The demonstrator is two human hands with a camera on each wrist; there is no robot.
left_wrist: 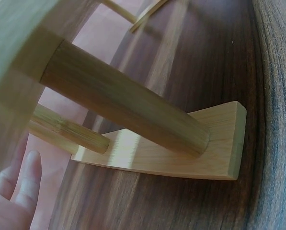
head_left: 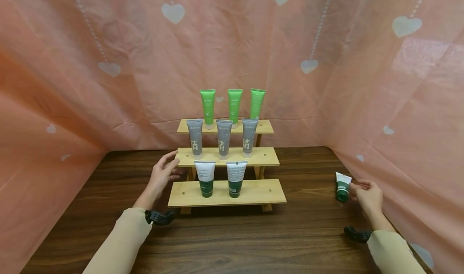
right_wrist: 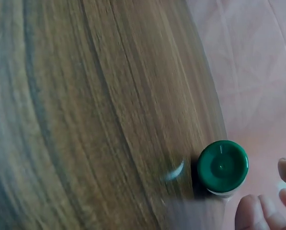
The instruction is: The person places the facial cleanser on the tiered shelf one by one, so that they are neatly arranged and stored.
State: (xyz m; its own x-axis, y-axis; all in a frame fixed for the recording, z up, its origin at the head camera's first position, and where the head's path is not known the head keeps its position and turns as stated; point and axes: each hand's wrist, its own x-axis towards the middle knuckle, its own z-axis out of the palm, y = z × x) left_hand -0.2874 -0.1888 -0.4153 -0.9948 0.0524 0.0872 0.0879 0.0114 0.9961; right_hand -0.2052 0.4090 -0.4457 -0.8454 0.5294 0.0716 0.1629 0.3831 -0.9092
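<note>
On the right of the table lies a white-and-green squeeze tube (head_left: 342, 183), its green cap (right_wrist: 222, 166) facing the person. My right hand (head_left: 367, 196) is just right of it, fingers loosely bent; in the right wrist view its fingertips are apart from the cap. My left hand (head_left: 162, 176) is at the left end of the middle step of a three-step wooden stand (head_left: 188, 201), fingers spread and fairly straight; whether they touch the wood is unclear. Two white-and-green tubes (head_left: 206, 185) stand on the bottom step. The left wrist view shows the stand's foot (left_wrist: 219, 139) and posts.
Three grey tubes (head_left: 224, 139) stand on the middle step and three bright green tubes (head_left: 208, 108) on the top one. A pink curtain (head_left: 232, 44) with pale hearts encloses the dark wood table (head_left: 232, 241) at the back and sides.
</note>
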